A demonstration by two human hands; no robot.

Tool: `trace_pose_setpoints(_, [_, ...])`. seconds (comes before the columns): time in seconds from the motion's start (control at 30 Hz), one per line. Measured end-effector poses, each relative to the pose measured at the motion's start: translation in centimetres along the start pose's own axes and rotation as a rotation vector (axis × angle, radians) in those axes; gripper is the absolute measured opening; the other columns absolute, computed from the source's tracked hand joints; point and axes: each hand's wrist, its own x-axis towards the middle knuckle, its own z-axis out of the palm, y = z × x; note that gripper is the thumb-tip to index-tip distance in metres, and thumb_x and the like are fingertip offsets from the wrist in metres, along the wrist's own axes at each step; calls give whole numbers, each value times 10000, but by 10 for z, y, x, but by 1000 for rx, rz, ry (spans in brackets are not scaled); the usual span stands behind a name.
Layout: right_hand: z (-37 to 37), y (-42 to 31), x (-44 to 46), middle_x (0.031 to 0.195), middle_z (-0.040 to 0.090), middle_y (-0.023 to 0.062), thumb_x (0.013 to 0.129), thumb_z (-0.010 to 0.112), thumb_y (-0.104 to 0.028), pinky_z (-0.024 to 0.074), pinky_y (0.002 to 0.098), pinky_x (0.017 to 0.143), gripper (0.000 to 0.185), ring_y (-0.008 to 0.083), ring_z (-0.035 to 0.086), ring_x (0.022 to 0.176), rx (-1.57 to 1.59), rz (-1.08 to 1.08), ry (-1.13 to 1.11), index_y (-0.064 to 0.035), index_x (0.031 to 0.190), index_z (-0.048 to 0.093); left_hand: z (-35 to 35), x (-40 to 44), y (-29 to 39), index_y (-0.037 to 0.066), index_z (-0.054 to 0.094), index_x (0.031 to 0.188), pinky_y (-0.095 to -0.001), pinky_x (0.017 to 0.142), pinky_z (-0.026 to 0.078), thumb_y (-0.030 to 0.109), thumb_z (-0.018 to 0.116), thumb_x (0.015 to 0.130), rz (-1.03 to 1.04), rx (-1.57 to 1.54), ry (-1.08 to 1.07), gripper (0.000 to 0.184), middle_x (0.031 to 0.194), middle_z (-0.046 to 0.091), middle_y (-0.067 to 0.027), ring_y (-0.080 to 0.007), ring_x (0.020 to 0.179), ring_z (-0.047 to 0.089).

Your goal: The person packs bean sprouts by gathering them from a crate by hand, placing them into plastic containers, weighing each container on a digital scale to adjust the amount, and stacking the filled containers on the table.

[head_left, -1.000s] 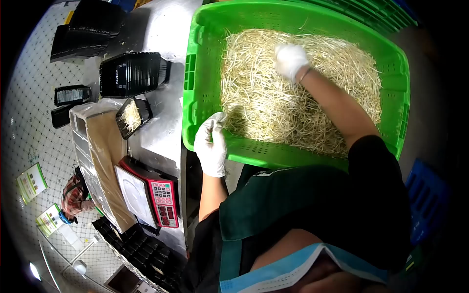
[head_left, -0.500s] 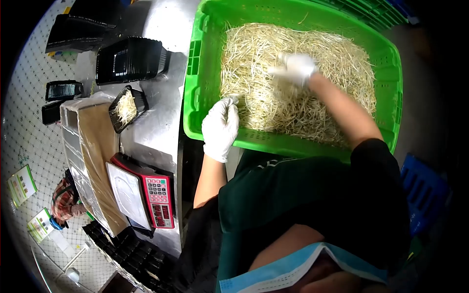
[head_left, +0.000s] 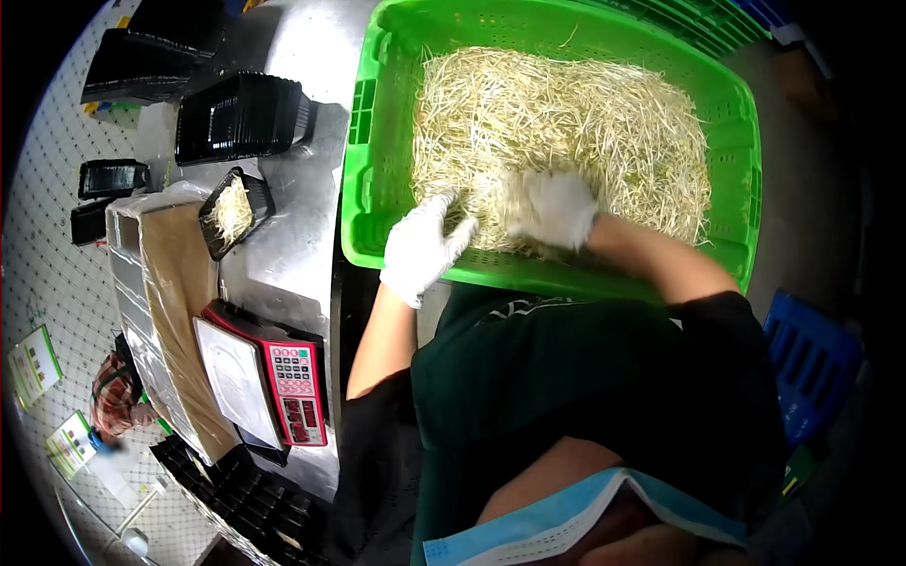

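Note:
A green plastic crate [head_left: 357, 193] holds a thick bed of pale bean sprouts [head_left: 613, 104]. At the crate's near left corner is my left hand [head_left: 420, 250], in a white glove. Its thumb stands apart from the fingers, and the fingertips touch the edge of the sprouts. My right hand [head_left: 559, 209], also white-gloved, is down on the sprouts near the crate's near side, just right of the left hand. Motion blurs its fingers, so whether it grips any sprouts is unclear.
Left on the metal table [head_left: 302, 245] sits a small black tray [head_left: 255, 200] with some sprouts. Stacked black trays [head_left: 236, 118] stand behind it. Nearer are a red scale [head_left: 293, 377] and a plastic-wrapped box [head_left: 175, 311]. A blue crate [head_left: 816, 363] is at right; another person [head_left: 115, 401] is far left.
My right hand has swept from the middle of the sprouts toward the near side. My left hand's thumb and fingers have parted and moved onto the sprouts' edge. The view has shifted slightly.

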Motion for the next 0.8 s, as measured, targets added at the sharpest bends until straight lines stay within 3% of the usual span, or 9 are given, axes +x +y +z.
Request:
trace_pose_setpoints(0.17, [-8, 27, 11, 947, 591, 157, 742, 650, -554, 488, 417, 812, 639, 294, 618, 890, -25, -149, 219, -26, 1070, 500, 6, 41, 41, -28, 341, 1376, -352, 1082, 330, 371, 764, 721, -9, 154, -440, 875, 1402, 361, -286, -393, 1327, 339])
trace_pose_setpoints(0.3, [-13, 10, -16, 1089, 592, 140, 767, 660, -525, 439, 423, 952, 783, 280, 588, 1010, -197, -82, -112, -7, 1296, 406, 45, 84, 70, 33, 133, 1462, -519, 1073, 301, 406, 822, 625, 116, 486, -547, 1146, 1519, 136, -221, -396, 1392, 189])
trace_pose_setpoints(0.43, [32, 44, -42, 1258, 470, 129, 696, 748, -431, 368, 415, 1012, 855, 288, 486, 1144, -223, -313, 166, -26, 1336, 349, 81, 78, 72, 69, -28, 1478, -641, 1026, 288, 424, 841, 602, 93, 727, -805, 1283, 1549, 24, -173, -400, 1411, 115])
trace_pose_setpoints(0.47, [30, 48, -44, 1258, 466, 123, 664, 767, -369, 394, 407, 986, 850, 290, 486, 1147, -318, -309, 210, -37, 1331, 359, 87, 70, 68, 40, 133, 1463, -652, 963, 341, 395, 804, 668, 250, 770, -565, 1099, 1457, 302, -228, -394, 1320, 351])
trace_pose_setpoints(0.5, [31, 51, -45, 1258, 461, 117, 632, 787, -307, 419, 400, 960, 851, 292, 485, 1150, -407, -304, 252, -47, 1325, 368, 92, 76, 65, 40, 133, 1463, -652, 963, 341, 395, 804, 668, 256, 773, -574, 1099, 1457, 302, -228, -394, 1320, 351])
trace_pose_setpoints(0.6, [8, 68, -34, 1110, 555, 115, 637, 769, -192, 496, 379, 859, 781, 281, 564, 1034, -203, -241, 147, -59, 1308, 391, 82, 93, 67, -9, 582, 982, -387, 704, 525, 142, 697, 742, 451, 625, -471, 306, 842, 659, -172, -322, 798, 651])
trace_pose_setpoints(0.63, [-7, 71, -40, 1068, 584, 115, 658, 756, -179, 514, 372, 832, 740, 276, 591, 990, -91, -205, 79, -58, 1299, 406, 73, 93, 73, -9, 582, 982, -387, 704, 525, 142, 697, 742, 455, 631, -473, 306, 842, 659, -172, -322, 798, 651])
trace_pose_setpoints(0.7, [-20, 101, -73, 1027, 620, 114, 672, 761, -175, 519, 376, 843, 698, 272, 622, 929, 57, -513, 668, -65, 1281, 438, 39, 93, 114, 3, 575, 1008, -390, 712, 527, 85, 644, 757, 336, 155, -352, 273, 908, 659, -179, -325, 844, 649])
trace_pose_setpoints(0.8, [-41, 106, -112, 1181, 589, 145, 663, 790, -222, 485, 387, 937, 764, 289, 589, 1068, -60, -160, 766, -77, 1320, 428, 49, 111, 131, 2, 575, 1009, -406, 754, 521, 99, 638, 786, 574, 63, -54, 251, 901, 653, -190, -330, 868, 647])
